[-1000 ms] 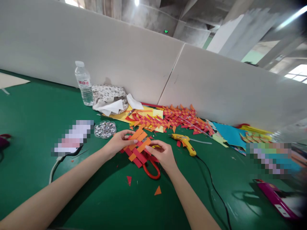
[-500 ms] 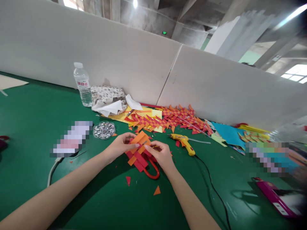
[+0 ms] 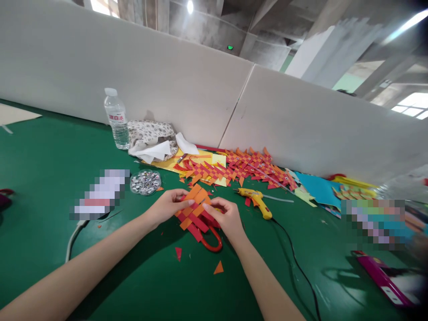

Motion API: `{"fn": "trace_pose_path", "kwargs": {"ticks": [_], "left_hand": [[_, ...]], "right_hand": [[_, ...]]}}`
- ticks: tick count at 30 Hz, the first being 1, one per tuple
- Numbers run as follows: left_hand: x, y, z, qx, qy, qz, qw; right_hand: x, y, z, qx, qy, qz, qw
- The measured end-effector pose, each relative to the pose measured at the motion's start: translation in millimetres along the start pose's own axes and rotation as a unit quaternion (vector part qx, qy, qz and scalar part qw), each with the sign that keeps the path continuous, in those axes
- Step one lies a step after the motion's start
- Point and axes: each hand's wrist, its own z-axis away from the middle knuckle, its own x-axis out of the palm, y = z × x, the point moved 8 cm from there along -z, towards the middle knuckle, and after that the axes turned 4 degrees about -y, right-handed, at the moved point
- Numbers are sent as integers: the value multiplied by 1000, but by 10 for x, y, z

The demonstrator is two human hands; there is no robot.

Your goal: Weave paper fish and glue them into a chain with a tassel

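Note:
A woven piece of red and orange paper strips (image 3: 195,210) sits between my two hands over the green table (image 3: 50,169). My left hand (image 3: 166,207) pinches its left edge, thumb on top. My right hand (image 3: 226,216) grips its right side with curled fingers. Red-handled scissors (image 3: 211,239) lie partly under the woven piece and my right hand.
A heap of finished red-orange woven pieces (image 3: 240,166) lies by the white partition. A yellow glue gun (image 3: 256,199) with black cord, a dish of googly eyes (image 3: 146,182), a water bottle (image 3: 117,119), a patterned cloth (image 3: 150,136), coloured paper (image 3: 317,187) and paper scraps (image 3: 219,268) surround my hands.
Both hands have pushed the strips closer together, so the woven piece looks tighter and more compact. It stays in the same spot above the scissors.

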Motion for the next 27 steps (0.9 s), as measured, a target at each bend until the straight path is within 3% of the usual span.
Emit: {"fn": "trace_pose_path", "kwargs": {"ticks": [11, 19, 27], "left_hand": [[-5, -74, -9, -18, -6, 31, 999], [-3, -76, -27, -18, -2, 18, 1000], [67, -91, 1, -43, -16, 26, 999]], "right_hand": [[-61, 104, 2, 73, 34, -116, 990], [201, 56, -2, 59, -84, -137, 985], [235, 123, 28, 72, -109, -92, 987]]}}
